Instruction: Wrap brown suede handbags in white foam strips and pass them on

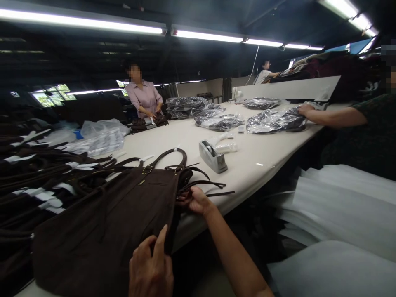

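A dark brown bag (117,218) lies on its side along the near edge of the pale table (154,142), its looped handle and loose straps pointing away from me. My right hand (196,200) is at the bag's upper right corner, fingers curled at the strap ends and partly hidden by them. Lower down, my left hand (151,266) rests against the bag's near side edge, index finger stretched out and the other fingers bent. Beyond the bag's handle stands a grey tape dispenser (213,156).
Brown bags with white-wrapped handles (40,194) pile up at left, near clear plastic bags (102,136). Plastic-wrapped bundles (275,119) lie farther back, one under a co-worker's hand (306,110). Another person (144,97) works across the table. White sheets (343,202) are stacked at right.
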A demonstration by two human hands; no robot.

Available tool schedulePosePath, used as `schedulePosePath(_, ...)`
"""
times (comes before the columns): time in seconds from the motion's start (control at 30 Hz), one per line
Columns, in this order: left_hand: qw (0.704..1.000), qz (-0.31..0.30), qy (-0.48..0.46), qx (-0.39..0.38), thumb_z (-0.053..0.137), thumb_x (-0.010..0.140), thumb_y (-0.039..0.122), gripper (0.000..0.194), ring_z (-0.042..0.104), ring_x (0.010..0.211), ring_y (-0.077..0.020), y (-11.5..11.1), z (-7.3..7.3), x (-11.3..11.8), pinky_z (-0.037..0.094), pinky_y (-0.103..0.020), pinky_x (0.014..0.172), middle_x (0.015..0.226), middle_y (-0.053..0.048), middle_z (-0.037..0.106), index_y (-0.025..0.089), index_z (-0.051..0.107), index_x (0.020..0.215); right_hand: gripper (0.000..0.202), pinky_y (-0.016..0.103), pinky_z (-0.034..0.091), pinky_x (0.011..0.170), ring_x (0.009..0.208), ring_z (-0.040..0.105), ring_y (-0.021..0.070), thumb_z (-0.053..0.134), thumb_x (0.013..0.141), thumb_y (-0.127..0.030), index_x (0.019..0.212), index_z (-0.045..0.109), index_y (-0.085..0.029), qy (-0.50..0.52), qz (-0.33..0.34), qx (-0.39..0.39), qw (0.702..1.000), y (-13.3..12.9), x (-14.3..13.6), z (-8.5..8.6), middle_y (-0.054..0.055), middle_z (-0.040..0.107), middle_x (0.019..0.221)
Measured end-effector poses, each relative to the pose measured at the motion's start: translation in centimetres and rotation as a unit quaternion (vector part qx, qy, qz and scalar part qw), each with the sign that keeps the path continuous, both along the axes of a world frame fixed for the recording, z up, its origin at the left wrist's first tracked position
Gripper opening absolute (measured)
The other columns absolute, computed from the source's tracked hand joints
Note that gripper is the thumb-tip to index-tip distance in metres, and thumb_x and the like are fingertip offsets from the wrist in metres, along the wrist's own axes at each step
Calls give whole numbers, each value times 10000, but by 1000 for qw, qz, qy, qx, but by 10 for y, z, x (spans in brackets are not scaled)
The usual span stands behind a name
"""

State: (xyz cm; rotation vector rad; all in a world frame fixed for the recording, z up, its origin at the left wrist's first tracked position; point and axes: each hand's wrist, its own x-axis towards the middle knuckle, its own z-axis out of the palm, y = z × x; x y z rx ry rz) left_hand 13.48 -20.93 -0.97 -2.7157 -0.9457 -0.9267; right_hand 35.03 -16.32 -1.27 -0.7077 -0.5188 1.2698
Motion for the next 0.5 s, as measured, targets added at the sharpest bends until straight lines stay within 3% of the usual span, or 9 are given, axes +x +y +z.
schedulePosePath(0.07, 998, 29, -31, 50, 478, 847, 163, 629, 550, 948, -306, -1, -12, -2, 468, -480, 811, 1086, -159, 516, 265, 316, 1446, 187, 425, 562, 727, 816, 664, 235, 493, 819, -297, 812, 615, -155, 96, 52, 3, 994, -13, 9, 6, 98, 689, 805)
schedulePosePath(0.13, 991, 37, -65, 108, 539, 848, 157, 526, 569, 921, -271, 0, -24, -2, 478, -422, 780, 1055, -132, 546, 233, 430, 1358, 187, 383, 562, 734, 855, 661, 217, 533, 838, -342, 865, 615, -176, 133, 53, 18, 990, -23, 8, 11, 82, 700, 876)
schedulePosePath(0.23, 987, -11, -81, 141, 502, 857, 62, 389, 587, 906, -212, 6, -35, 0, 478, -347, 784, 1013, -89, 596, 192, 545, 1221, 255, 323, 556, 713, 849, 664, 194, 674, 792, -391, 955, 620, -202, 64, 12, 16, 998, -26, -6, 13, 48, 703, 919)
schedulePosePath(0.3, 987, -58, -72, 135, 419, 857, 6, 377, 584, 917, -208, 11, -35, 5, 479, -345, 808, 992, -87, 616, 168, 582, 1156, 344, 304, 551, 691, 836, 672, 194, 738, 746, -394, 1012, 624, -208, -12, -32, -9, 999, -17, -15, 12, 42, 708, 933)
schedulePosePath(0.4, 983, -102, -63, 136, 371, 847, -8, 360, 569, 939, -230, 19, -18, 21, 487, -372, 841, 967, -96, 620, 144, 605, 1075, 388, 307, 550, 680, 763, 681, 206, 803, 650, -341, 964, 643, -177, -73, -115, -56, 989, 6, -16, 10, 49, 720, 850)
schedulePosePath(0.5, 982, -115, -58, 137, 373, 847, 3, 340, 554, 913, -229, 24, 15, 46, 491, -389, 857, 930, -83, 601, 148, 609, 1045, 256, 328, 551, 646, 669, 676, 223, 764, 639, -308, 801, 647, -149, -75, -201, -91, 973, 31, 3, 8, 66, 708, 703)
